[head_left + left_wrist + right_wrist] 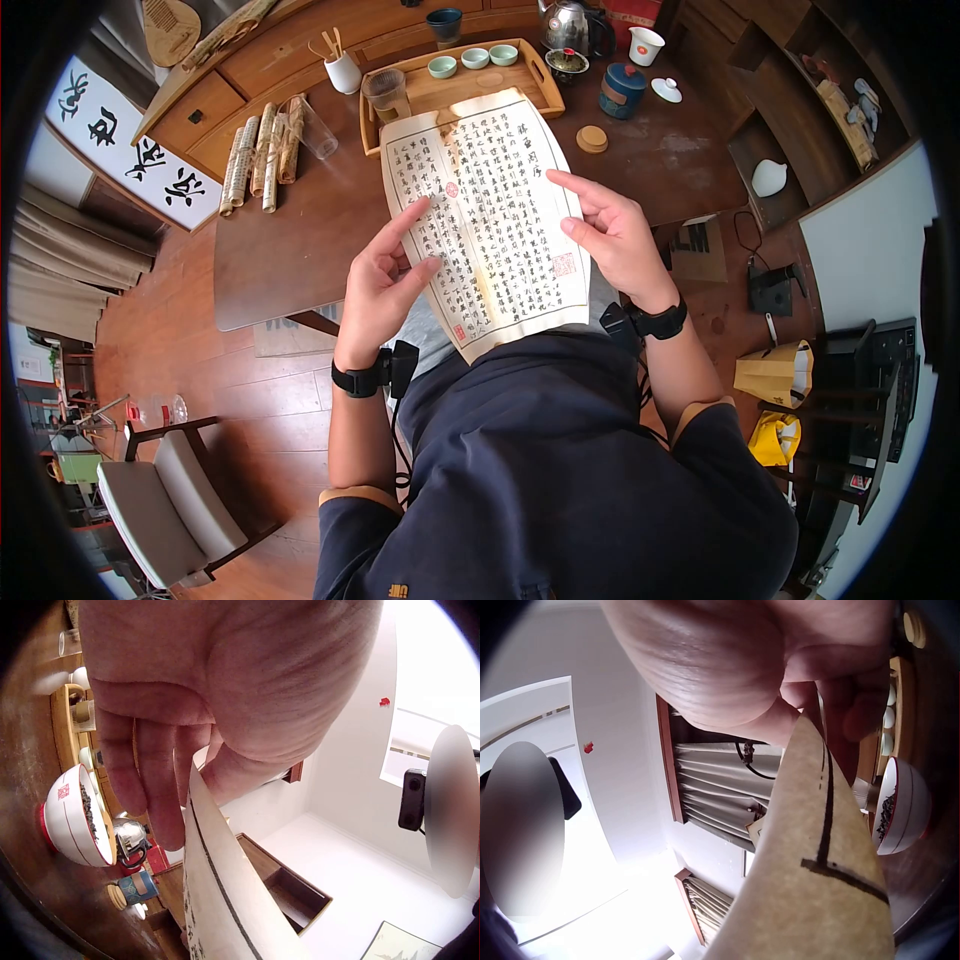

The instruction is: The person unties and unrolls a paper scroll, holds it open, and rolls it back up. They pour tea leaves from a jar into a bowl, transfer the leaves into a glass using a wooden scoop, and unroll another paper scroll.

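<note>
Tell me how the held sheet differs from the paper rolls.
The sheet is spread open; the paper rolls are wound into tubes. The left hand and right hand hold the sheet; the paper rolls lie on the table. Both show brown patches.

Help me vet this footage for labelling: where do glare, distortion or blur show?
Head view: wide-lens distortion bows the drawers, corners go black, but the paper shows no washed-out glare; left wrist view: washed-out white patch at upper right, above a blurred oval; right wrist view: burnt-out glow at lower left, beside another blurred oval.
</note>
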A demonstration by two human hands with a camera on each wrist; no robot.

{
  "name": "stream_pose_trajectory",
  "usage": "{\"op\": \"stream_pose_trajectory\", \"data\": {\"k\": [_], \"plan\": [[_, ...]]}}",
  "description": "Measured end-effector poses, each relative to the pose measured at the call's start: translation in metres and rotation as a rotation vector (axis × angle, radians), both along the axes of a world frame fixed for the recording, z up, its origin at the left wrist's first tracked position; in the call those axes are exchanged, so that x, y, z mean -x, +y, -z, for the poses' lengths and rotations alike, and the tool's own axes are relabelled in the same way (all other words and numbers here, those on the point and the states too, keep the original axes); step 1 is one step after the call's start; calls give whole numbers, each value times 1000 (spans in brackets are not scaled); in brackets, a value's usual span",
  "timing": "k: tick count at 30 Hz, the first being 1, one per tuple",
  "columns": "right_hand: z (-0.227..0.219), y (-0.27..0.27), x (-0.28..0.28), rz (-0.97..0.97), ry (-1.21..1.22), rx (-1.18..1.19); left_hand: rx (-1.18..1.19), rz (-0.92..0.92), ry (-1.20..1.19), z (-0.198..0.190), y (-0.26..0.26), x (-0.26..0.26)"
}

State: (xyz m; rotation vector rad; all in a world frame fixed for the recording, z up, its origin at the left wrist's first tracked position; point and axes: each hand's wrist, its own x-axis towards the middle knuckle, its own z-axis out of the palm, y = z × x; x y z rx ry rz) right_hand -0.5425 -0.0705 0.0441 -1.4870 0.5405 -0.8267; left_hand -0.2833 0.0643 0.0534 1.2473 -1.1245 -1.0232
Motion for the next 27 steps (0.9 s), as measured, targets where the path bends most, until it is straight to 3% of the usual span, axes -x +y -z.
{"op": "stream_pose_trajectory", "data": {"k": [27], "plan": [[-2, 2, 3, -48, -49, -29, 16, 7, 43, 1, 0, 3]]}}
